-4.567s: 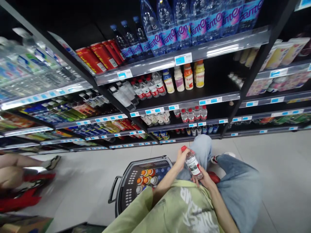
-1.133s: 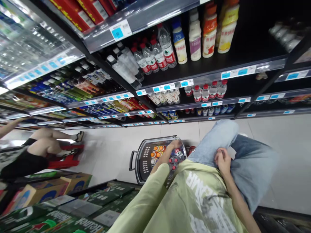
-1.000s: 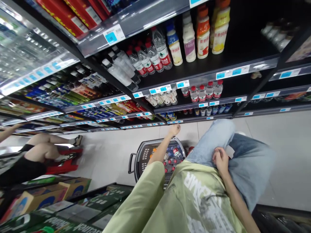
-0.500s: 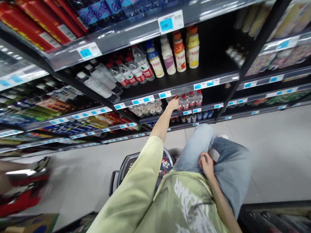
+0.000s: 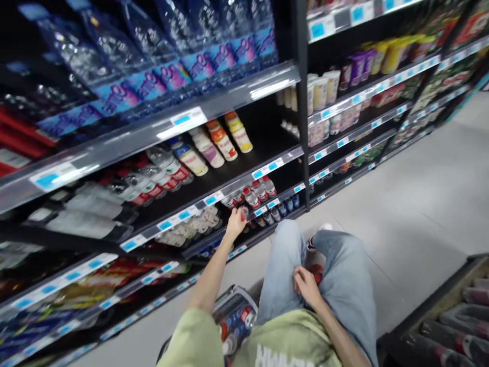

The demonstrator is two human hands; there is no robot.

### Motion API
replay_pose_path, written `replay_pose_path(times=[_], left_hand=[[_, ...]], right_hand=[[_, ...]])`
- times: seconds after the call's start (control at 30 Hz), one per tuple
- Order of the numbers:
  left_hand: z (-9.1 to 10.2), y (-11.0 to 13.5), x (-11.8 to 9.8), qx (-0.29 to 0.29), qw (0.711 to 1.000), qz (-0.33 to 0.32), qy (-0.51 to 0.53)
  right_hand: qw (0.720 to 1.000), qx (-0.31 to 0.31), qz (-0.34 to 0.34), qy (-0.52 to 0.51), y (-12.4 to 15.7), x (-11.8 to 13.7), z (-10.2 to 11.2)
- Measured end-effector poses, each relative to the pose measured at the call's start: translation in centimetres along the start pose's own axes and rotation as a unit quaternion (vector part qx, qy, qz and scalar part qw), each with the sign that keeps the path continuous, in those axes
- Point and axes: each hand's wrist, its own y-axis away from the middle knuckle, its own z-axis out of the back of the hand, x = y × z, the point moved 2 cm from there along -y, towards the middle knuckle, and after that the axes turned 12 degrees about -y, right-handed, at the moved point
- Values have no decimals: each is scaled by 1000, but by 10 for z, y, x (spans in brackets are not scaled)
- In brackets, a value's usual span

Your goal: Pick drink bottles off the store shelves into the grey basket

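Note:
My left hand (image 5: pixel 236 223) is reached out at the low shelf, closed around a small clear bottle (image 5: pixel 244 214) with red on it. Just behind it, small red-capped water bottles (image 5: pixel 251 198) stand in a row on that shelf. My right hand (image 5: pixel 304 283) rests between my knees with its fingers curled, against the inside of my jeans leg. A dark red thing (image 5: pixel 317 273) shows behind those fingers; whether they hold it is hidden. Beside my left leg stands a shopping basket (image 5: pixel 234 291) with several bottles (image 5: pixel 231 339) in it, partly covered by my sleeve.
Yoghurt drink bottles (image 5: pixel 221 140) and larger water bottles (image 5: pixel 164 165) fill the shelf above. A shelf edge (image 5: pixel 229 181) with price tags overhangs my left hand. At the lower right is another rack (image 5: pixel 424 300) of bottles. Grey floor (image 5: pixel 412 214) extends to the right.
The view has swung right and closer to the shelves. My left hand has drawn back from the row with a small bottle in it. My right hand stays between the knees.

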Motion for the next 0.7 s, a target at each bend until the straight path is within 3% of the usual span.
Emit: replay_pose_path(times=[0.13,0.23,0.37,0.5,0.6,0.7], left_hand=[[19,39,7,-72,995,45,54],[41,80,-8,-89,990,35,105],[64,155,-62,-126,974,-55,181],[75,215,-114,-158,954,-143,212],[75,233,-127,-158,943,-156,248],[64,232,-128,-124,932,-152,305]], right_hand=[[1000,-4,13,-2,-6,-3,-5],[1000,-4,12,-10,-9,-5,-9],[999,3,45,-11,-9,-4,-13],[990,-46,128,-47,-8,-4,-20],[982,-52,161,-86,-11,-6,-23],[975,-33,197,-101,-14,-5,-19]])
